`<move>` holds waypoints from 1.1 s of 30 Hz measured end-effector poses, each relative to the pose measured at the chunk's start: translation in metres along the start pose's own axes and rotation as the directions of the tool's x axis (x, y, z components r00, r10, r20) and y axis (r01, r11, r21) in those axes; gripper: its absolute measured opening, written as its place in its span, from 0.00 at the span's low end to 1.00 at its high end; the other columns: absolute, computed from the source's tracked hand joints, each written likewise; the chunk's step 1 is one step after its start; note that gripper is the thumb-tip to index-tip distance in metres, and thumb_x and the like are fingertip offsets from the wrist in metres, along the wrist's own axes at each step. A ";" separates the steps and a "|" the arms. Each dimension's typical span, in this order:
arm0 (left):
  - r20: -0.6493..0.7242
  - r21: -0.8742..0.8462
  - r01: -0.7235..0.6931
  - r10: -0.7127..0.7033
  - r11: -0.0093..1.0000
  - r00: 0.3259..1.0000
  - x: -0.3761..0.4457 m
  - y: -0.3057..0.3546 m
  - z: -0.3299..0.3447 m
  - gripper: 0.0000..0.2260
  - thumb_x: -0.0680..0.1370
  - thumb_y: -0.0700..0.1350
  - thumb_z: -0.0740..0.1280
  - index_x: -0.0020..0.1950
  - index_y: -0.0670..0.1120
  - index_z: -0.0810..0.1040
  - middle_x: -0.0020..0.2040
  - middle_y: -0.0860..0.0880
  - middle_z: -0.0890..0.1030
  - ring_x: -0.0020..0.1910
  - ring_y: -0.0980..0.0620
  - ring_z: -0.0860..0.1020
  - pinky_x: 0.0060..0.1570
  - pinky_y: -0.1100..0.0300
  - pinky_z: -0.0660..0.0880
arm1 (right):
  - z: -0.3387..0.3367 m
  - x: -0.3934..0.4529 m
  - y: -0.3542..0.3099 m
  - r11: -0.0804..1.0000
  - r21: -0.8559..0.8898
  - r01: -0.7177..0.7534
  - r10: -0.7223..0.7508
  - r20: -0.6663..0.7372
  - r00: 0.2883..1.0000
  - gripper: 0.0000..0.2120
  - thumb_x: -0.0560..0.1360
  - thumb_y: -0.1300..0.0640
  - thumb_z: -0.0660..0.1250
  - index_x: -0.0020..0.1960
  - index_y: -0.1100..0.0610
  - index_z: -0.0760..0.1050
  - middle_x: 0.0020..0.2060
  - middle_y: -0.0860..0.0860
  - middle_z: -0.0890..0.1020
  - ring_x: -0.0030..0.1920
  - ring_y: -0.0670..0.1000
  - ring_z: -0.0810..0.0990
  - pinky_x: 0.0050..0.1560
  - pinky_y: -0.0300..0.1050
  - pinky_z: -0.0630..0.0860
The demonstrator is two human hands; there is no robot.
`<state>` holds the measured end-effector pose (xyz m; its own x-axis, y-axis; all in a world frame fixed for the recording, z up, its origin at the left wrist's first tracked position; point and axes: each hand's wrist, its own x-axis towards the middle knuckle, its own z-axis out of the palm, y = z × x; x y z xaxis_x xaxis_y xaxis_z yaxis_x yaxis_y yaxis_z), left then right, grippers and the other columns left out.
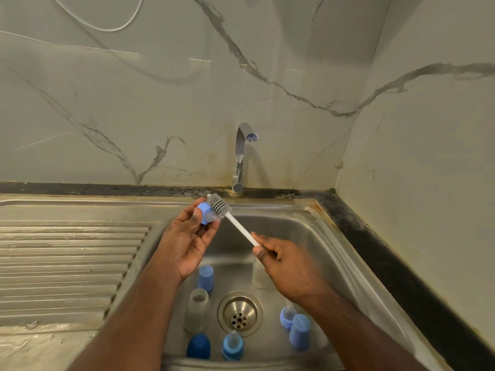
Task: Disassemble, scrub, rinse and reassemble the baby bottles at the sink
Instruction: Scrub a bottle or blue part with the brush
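Though half-hidden in the left hand, blue collar against brush.

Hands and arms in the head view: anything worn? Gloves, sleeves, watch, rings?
Nothing worn that shows. The left hand and right hand are bare, with no gloves. Both forearms are bare right down to the bottom edge of the picture, so no sleeve or cuff comes into view. No watch, band or bracelet at either wrist. No rings visible, though the right hand is a little blurred.

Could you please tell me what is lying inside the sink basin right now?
Inside the sink: blue caps, nipple collars, a clear bottle and the drain. The right hand partly covers another bottle.
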<state>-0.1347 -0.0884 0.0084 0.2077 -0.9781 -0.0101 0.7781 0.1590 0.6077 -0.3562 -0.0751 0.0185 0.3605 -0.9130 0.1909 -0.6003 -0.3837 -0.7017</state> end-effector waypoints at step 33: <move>-0.114 0.062 0.079 -0.071 0.995 0.991 -0.005 -0.001 0.003 0.13 0.80 0.45 0.68 0.62 0.39 0.79 0.56 0.38 0.85 0.49 0.45 0.86 0.44 0.60 0.84 | 0.001 0.002 0.002 1.000 -0.012 -0.009 0.009 0.005 1.000 0.19 0.83 0.46 0.60 0.73 0.40 0.69 0.45 0.41 0.83 0.37 0.39 0.78 0.38 0.29 0.74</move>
<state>-0.1381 -0.0840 0.0106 0.2178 -0.9654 -0.1435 0.7539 0.0731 0.6529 -0.3559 -0.0778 0.0163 0.3586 -0.9157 0.1816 -0.6123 -0.3775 -0.6947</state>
